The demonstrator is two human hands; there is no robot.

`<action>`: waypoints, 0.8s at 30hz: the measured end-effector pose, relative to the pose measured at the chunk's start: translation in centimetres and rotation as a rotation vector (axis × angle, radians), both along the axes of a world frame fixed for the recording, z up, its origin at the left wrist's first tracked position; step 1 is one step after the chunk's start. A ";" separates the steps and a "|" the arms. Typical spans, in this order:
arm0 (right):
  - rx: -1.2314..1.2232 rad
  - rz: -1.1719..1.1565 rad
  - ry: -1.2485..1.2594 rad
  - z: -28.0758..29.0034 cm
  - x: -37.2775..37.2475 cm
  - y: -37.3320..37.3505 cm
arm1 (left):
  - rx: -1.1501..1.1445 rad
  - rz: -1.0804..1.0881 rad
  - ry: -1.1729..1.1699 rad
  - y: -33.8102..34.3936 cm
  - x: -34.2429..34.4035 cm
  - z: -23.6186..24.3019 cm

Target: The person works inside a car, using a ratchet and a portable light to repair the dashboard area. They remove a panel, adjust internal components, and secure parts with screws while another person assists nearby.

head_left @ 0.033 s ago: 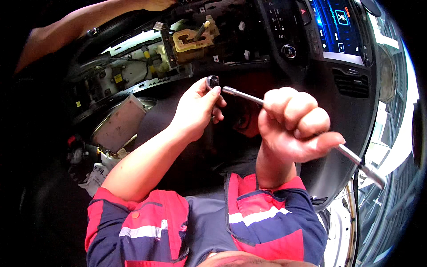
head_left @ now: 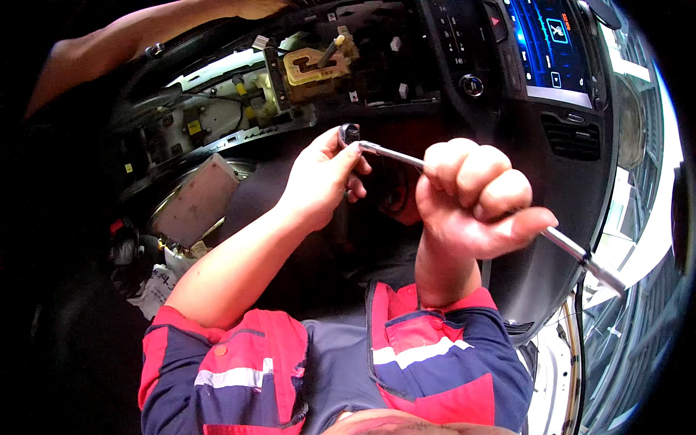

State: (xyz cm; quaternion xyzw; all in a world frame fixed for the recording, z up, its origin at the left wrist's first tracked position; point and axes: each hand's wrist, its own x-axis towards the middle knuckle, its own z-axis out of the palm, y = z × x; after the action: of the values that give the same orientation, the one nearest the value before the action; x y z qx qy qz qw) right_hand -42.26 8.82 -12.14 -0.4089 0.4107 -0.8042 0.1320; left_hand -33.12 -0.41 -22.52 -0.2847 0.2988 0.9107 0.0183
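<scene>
In my left hand (head_left: 315,181) is a ratchet wrench, its dark round head (head_left: 349,133) showing above my thumb and fingers; the handle is mostly hidden. My right hand (head_left: 475,196) is wrapped round a long silver extension bar (head_left: 395,155). A wider socket (head_left: 603,274) sits on the bar's lower right end. The bar's other end meets my left thumb just beside the ratchet head; whether it is joined to the ratchet I cannot tell.
Beyond my hands lies an opened car console with a pale gear shifter frame (head_left: 312,67). A lit dashboard screen (head_left: 547,47) and a round knob (head_left: 472,85) are at right. Another person's arm (head_left: 145,32) reaches across upper left. A flat greyish box (head_left: 196,199) lies at left.
My right hand has moved slightly left with the extension bar. The gap between the bar's end and the ratchet head has closed. My left hand has hardly moved.
</scene>
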 end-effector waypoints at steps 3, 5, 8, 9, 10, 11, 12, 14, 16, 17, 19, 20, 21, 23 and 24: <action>-0.006 -0.037 -0.019 -1.1 -0.2 -0.8 | 0.032 -0.025 0.037 -0.2 0.7 0.6; 0.000 -0.058 -0.069 -1.2 -0.1 -0.7 | 0.034 -0.014 0.006 -0.4 1.0 0.7; 0.009 0.020 0.021 -1.1 -0.7 -0.4 | -0.029 -0.016 0.009 -0.3 1.3 0.4; 0.004 0.034 0.010 -0.9 -0.7 -0.5 | -0.030 -0.015 0.017 -0.3 1.3 0.4; 0.003 0.016 0.010 -0.8 -0.7 -0.5 | -0.030 -0.016 0.025 -0.2 1.3 0.4; 0.002 -0.001 0.011 -0.7 -0.7 -0.6 | -0.048 0.017 0.050 -0.1 1.3 0.4; 0.001 -0.018 0.012 -0.7 -0.7 -0.7 | -0.067 0.050 0.075 0.1 1.3 0.4; -0.008 -0.161 -0.185 -0.8 -0.3 -0.9 | -0.190 0.134 0.096 0.3 1.5 0.5; 0.048 -0.331 -0.413 -0.5 0.8 -1.5 | -0.395 0.238 0.085 0.6 1.8 0.6; 0.013 -0.306 -0.483 -0.4 1.3 -1.5 | -0.542 0.339 0.141 0.6 1.8 0.5; -0.060 -0.231 -0.597 -0.5 1.6 -1.2 | -0.711 0.401 0.234 -0.8 3.5 1.9; -0.026 -0.216 -0.603 -1.1 1.7 -1.4 | -0.844 0.553 0.394 -1.3 4.3 1.2; 0.056 -0.196 -0.664 -1.7 2.2 -2.0 | -0.896 0.407 0.567 -3.8 6.3 2.4; 0.202 -0.031 -0.705 -3.5 2.7 -2.6 | -0.829 0.170 0.298 -6.6 9.8 5.5; 0.260 0.106 -0.684 -4.4 2.5 -2.6 | -0.846 0.189 0.168 -7.9 9.8 6.9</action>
State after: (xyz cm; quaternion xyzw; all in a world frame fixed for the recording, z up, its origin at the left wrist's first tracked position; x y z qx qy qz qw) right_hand -39.77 6.19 -16.56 -0.1168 0.4198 -0.8274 0.3543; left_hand -23.29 -8.34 -15.65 -0.2183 0.6183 0.7259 -0.2075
